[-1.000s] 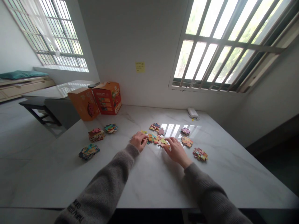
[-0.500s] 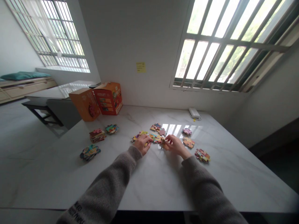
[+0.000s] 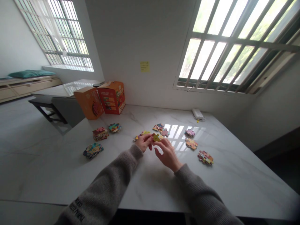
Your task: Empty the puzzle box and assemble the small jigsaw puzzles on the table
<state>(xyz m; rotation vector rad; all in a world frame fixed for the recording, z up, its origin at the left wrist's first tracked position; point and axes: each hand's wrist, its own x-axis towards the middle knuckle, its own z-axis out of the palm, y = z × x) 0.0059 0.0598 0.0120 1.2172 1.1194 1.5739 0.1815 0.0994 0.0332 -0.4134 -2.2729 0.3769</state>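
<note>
My left hand point(image 3: 144, 142) is closed on a yellow-green jigsaw puzzle piece point(image 3: 156, 137), pinched by the fingertips and raised a little above the white marbled table point(image 3: 150, 184). Close by on the right, my right hand point(image 3: 167, 153) has its thumb apart from its fingers, and its fingertips reach the lower edge of that piece. Joined puzzle pieces point(image 3: 138, 136) show just behind my left hand; the rest of them is partly covered by the hands. Beyond lie a few more pieces point(image 3: 158, 127), with a pinkish piece point(image 3: 165, 132) beside them.
Stacks of puzzle pieces lie left: blue-green point(image 3: 93, 150), reddish point(image 3: 100, 134) and teal point(image 3: 114, 127). On the right are a purple pile point(image 3: 190, 133), an orange pile point(image 3: 191, 143) and a mixed pile point(image 3: 205, 157). Orange boxes point(image 3: 112, 98) and a white device point(image 3: 198, 114) stand at the back.
The yellow-green puzzle piece is now up in my left hand. My right hand has moved left, away from the row of pieces, to meet it. The view has shifted slightly.
</note>
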